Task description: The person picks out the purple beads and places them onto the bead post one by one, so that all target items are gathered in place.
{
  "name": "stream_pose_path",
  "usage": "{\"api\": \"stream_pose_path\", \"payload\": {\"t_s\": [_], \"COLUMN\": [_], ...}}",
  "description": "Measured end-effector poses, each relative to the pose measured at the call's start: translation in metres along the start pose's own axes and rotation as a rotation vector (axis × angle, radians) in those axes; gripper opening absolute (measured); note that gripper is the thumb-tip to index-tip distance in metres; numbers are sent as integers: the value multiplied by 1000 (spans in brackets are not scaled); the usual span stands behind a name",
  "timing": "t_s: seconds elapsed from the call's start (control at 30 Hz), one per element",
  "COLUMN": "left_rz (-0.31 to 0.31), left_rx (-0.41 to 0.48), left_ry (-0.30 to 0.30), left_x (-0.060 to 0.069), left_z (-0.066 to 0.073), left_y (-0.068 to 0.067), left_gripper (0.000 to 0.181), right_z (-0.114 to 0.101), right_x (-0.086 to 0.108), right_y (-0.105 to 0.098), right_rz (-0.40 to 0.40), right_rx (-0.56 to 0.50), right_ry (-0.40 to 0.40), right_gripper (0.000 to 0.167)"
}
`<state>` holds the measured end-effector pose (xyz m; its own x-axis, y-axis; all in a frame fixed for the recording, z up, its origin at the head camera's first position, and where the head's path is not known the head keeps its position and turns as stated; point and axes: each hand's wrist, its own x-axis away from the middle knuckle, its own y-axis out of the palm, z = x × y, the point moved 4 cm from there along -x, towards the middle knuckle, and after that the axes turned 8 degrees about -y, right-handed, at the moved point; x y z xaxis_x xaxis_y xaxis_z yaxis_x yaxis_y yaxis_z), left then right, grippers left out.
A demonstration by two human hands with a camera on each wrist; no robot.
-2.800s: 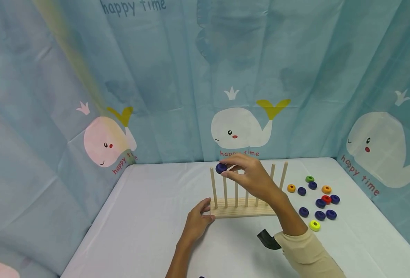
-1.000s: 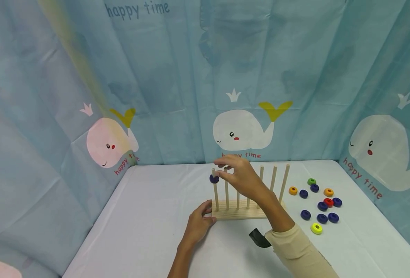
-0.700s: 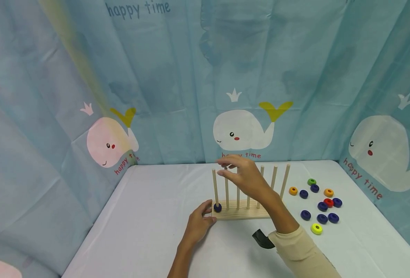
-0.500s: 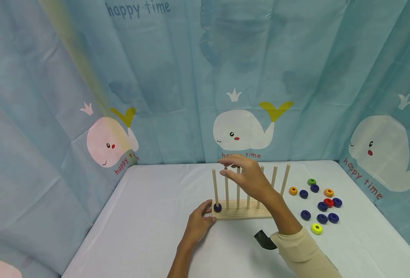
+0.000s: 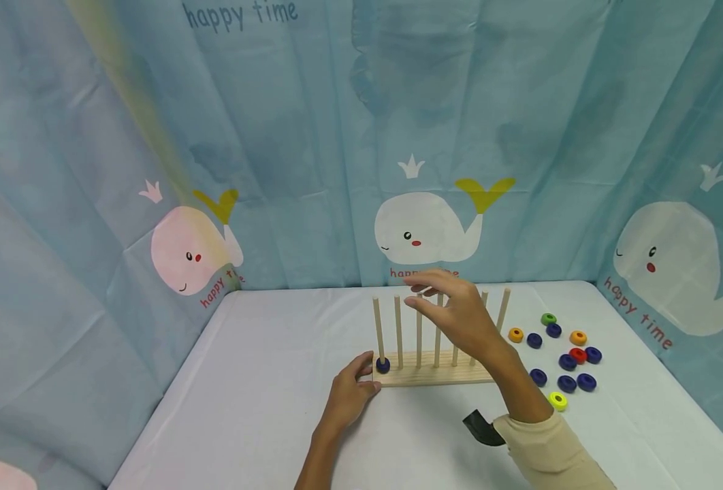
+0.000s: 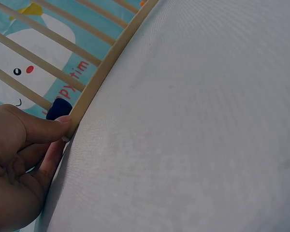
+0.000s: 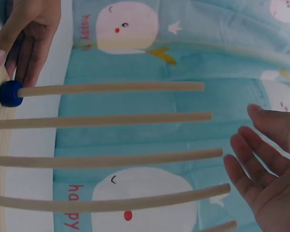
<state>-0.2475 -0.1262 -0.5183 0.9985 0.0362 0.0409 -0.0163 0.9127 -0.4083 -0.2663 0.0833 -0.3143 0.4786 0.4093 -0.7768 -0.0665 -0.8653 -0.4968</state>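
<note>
A wooden peg rack (image 5: 441, 374) with several upright pegs stands on the white table. At the foot of its leftmost peg sits a dark blue ring (image 5: 382, 365), also seen as a blue bead-like ring (image 7: 10, 94) in the right wrist view. My left hand (image 5: 346, 395) grips the left end of the base, with the thumb (image 6: 53, 128) on its front side in the left wrist view. Over the tops of the middle pegs hovers my right hand (image 5: 459, 313), holding nothing, its fingers apart from the thumb (image 7: 270, 123).
Right of the rack lie several loose rings: dark blue rings (image 5: 566, 384), orange rings (image 5: 516, 335), a red ring (image 5: 578, 355), a green ring (image 5: 548, 318) and a yellow ring (image 5: 557, 401). A whale-print curtain (image 5: 312, 170) hangs behind the table (image 5: 263, 381).
The right hand carried a blue ring to the leftmost peg and let go. That ring dropped to the base. Since then the hand has moved right, while the left hand stays on the rack.
</note>
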Motion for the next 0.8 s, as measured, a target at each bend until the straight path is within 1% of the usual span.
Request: {"api": "stream_pose_path", "payload": {"t_s": [0.13, 0.33, 0.5, 0.57, 0.7, 0.8], "left_rz": [-4, -1, -1, 0, 2, 2], "left_rx": [1, 4, 13, 14, 10, 7], "left_ry": [12, 1, -5, -3, -5, -9], "left_x": [0, 1, 2, 2, 1, 1], "left_z": [0, 0, 1, 1, 0, -1], "left_y": [0, -1, -1, 0, 0, 0], "left_gripper": [60, 60, 60, 60, 60, 60], "right_z": [1, 2, -11, -15, -13, -9], "right_x": [6, 19, 25, 27, 35, 42], "right_y": [-7, -21, -36, -41, -51, -57], "right_rz": [20, 47, 70, 74, 76, 82], "right_rx": [-16, -10, 22, 40, 73, 86], "right_ry": [0, 50, 69, 93, 144, 162], "right_gripper": [32, 30, 30, 29, 29, 29]}}
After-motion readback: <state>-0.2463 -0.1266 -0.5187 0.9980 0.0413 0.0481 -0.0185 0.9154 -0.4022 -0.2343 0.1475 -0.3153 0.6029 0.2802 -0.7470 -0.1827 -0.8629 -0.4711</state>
